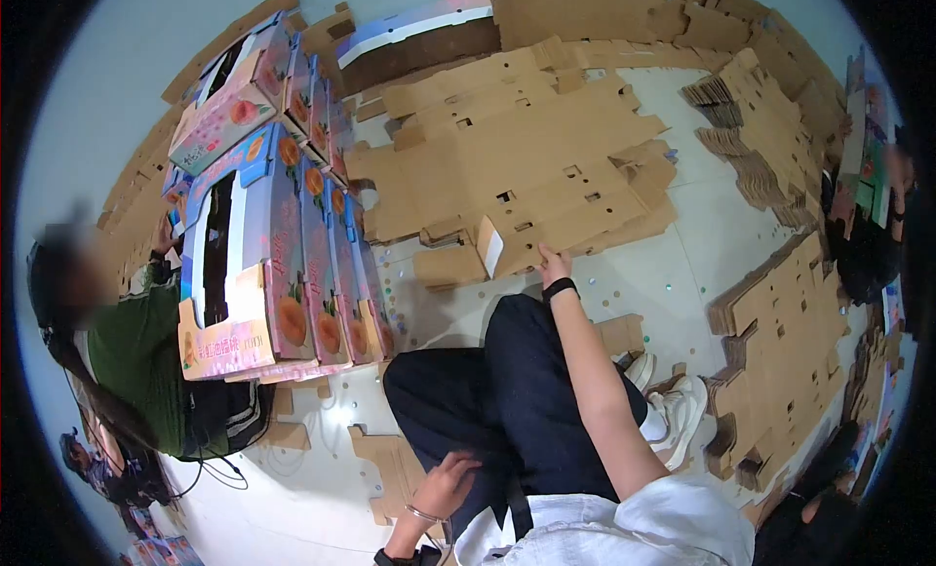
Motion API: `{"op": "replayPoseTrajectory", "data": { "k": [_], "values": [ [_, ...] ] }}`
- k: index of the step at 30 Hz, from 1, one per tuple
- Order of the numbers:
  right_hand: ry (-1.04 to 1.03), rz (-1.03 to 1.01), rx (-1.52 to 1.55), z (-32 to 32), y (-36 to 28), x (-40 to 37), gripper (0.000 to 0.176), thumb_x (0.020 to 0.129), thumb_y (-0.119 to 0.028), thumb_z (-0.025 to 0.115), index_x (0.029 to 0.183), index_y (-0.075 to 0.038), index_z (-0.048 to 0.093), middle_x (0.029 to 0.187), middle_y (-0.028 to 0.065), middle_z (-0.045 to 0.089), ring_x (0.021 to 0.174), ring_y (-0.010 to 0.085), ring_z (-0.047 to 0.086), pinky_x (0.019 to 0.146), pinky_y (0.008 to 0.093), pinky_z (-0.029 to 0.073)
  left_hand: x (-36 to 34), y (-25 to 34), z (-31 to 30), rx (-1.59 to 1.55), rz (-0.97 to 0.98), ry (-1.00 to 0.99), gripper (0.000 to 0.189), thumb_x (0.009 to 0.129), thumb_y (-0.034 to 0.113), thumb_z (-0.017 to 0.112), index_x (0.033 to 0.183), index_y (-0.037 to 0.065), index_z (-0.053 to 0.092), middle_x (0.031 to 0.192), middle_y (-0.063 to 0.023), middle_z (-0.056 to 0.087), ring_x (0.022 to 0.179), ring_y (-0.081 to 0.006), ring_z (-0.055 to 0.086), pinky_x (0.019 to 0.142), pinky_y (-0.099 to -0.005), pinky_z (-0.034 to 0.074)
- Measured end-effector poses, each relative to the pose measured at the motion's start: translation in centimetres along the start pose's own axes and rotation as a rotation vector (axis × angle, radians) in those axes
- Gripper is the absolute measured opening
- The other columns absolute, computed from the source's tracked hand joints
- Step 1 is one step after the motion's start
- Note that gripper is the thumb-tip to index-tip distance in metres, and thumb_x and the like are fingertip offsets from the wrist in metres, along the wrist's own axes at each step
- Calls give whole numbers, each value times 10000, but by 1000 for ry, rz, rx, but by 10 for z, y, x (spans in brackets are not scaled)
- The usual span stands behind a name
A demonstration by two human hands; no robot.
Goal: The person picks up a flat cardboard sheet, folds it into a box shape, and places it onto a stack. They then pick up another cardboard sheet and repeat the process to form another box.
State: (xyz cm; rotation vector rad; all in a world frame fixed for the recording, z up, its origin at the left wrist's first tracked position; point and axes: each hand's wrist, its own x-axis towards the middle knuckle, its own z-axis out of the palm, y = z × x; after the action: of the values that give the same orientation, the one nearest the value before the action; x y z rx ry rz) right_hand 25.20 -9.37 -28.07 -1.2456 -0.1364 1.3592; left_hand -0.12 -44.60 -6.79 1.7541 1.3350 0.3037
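Note:
My right hand (556, 267), with a black band at the wrist, reaches forward to the near edge of a flattened cardboard box (546, 220). Its fingers pinch that edge, though the thumb side is partly hidden. Just left of it a small flap (490, 246) with a white face sticks up from the cardboard. Over my dark trousers hovers my left hand (446, 485), slightly blurred, with loosely bent fingers apart and nothing in them. A bracelet and a dark band circle that wrist.
Printed fruit cartons (244, 264) stand stacked at the left, beside a person in a green top (146, 361). Piles of flat cardboard (780, 361) lie at the right. Another person (868, 225) is at the far right. Small scraps dot the pale floor (673, 303).

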Motion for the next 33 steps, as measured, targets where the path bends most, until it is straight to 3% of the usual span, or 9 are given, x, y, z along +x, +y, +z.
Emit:
{"op": "replayPoseTrajectory", "data": {
  "k": [6,10,14,16,19,26,28,32,33],
  "values": [
    [28,-37,341,39,29,-28,379,824,-36,664,1158,-85,491,1115,78,578,1019,237,585,780,396,538,6,-7,-6,-7,-44,-22,200,816,52,567,1010,52,612,1012,-150,601,858,-365,612,746,-412,513],
    [83,-235,406,44,39,-35,393,839,-27,637,1196,-45,475,1127,112,559,973,234,589,754,388,549,19,-3,-13,-7,-40,68,194,828,42,547,1013,52,607,987,-145,614,851,-361,613,725,-419,506],
    [43,-215,375,43,51,-27,338,856,-55,614,1162,-7,479,1102,111,561,996,223,577,754,360,551,12,6,-10,27,-142,36,195,839,41,530,1018,54,605,987,-147,614,846,-362,613,718,-419,503],
    [161,-162,187,44,42,-24,301,871,-92,600,1123,19,477,1073,150,557,890,232,619,635,353,568,8,0,-5,4,-175,8,197,849,47,518,1026,60,604,977,-149,616,844,-363,612,717,-417,503],
    [44,-11,-159,35,28,-30,365,925,-244,530,1040,93,452,785,227,643,482,295,628,398,353,513,0,-6,3,-45,-206,-20,198,850,53,521,1029,61,604,966,-152,616,844,-368,610,718,-417,501],
    [-202,123,-694,-2,-18,-28,488,945,-374,455,994,108,518,764,234,666,541,273,659,423,322,509,35,10,4,-24,-53,5,208,840,44,529,1040,45,585,982,-165,596,889,-375,587,740,-419,488],
    [-585,507,-663,-10,-36,-22,502,945,-407,432,1009,73,564,795,220,671,586,252,667,463,321,518,72,25,-7,32,62,75,238,845,27,518,1081,25,546,1038,-174,571,959,-377,561,791,-415,475],
    [-715,259,-703,-4,-90,-35,479,941,-414,437,1052,30,577,842,174,682,702,241,675,585,354,541,170,61,-26,23,176,346,304,850,4,499,1154,13,507,1124,-197,534,1031,-389,531,880,-402,451],
    [-545,-19,-817,-3,-99,-26,457,934,-400,450,1096,10,569,916,164,673,787,262,663,677,382,530,196,67,-27,72,210,364,330,853,27,504,1183,19,496,1186,-196,509,1096,-387,497,922,-413,429]
  ]
}}
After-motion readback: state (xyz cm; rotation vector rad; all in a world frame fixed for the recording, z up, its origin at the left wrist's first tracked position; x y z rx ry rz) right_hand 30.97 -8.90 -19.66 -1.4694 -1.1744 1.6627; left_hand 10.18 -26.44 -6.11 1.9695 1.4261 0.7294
